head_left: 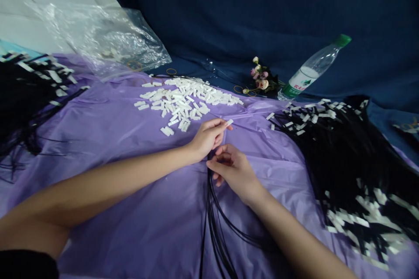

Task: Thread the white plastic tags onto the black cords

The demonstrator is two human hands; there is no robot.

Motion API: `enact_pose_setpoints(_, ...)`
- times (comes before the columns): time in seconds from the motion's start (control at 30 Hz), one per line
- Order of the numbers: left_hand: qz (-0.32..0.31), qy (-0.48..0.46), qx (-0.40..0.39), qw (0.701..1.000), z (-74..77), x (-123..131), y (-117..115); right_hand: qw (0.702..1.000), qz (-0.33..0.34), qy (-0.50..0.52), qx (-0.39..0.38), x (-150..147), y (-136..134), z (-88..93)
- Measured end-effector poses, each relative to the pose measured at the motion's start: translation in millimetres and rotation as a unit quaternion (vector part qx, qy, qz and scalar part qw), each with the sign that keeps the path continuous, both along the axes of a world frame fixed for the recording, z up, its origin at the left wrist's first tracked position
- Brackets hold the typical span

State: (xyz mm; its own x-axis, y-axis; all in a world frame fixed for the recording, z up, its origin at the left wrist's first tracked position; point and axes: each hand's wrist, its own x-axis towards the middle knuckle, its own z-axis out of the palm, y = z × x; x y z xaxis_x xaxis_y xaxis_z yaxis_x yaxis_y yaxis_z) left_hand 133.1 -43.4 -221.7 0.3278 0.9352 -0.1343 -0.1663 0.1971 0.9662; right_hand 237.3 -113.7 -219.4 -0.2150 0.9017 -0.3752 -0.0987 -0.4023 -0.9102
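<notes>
- Left hand (209, 137) is pinching a small white plastic clip (229, 122); right hand (233, 170) is gripping thin black cords (214, 209) on a purple sheet (131, 139).
- A clipped-cord heap (343, 148) is lying to the right; a pile of loose white clips (183, 100) is likely remaining.

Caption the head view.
Left hand pinches a small white plastic clip; right hand grips thin black cords on purple sheet.

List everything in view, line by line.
purple sheet: one, purple, under everything
white tabs: many, white, heaped mid-sheet
tagged cords: two heaps, black, right and left edges
plastic bag: one, clear, far left
bottle: one, clear, green cap, far right
flowers: one bunch, pink, beside bottle
blue cloth: one, dark blue, behind
left hand: pinches one white tab
right hand: grips loose black cords
</notes>
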Motion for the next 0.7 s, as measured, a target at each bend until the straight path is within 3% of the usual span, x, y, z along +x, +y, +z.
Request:
enact_pose_setpoints(0.2,-0.011,-0.036,-0.019,0.999,0.5,0.1,0.3,0.999,-0.029,0.008,-0.031,-1.1,2.9,4.4)
enact_pose_setpoints(0.53,-0.014,-0.048,-0.043,0.998,5.7,4.4,-3.6,0.999,-0.031,-0.006,0.037,-1.1,2.6,-4.3)
enact_pose_setpoints(0.7,-0.031,-0.043,-0.024,0.998,2.8,5.2,-5.7,0.999,-0.019,0.043,-0.019,2.1,1.3,3.7)
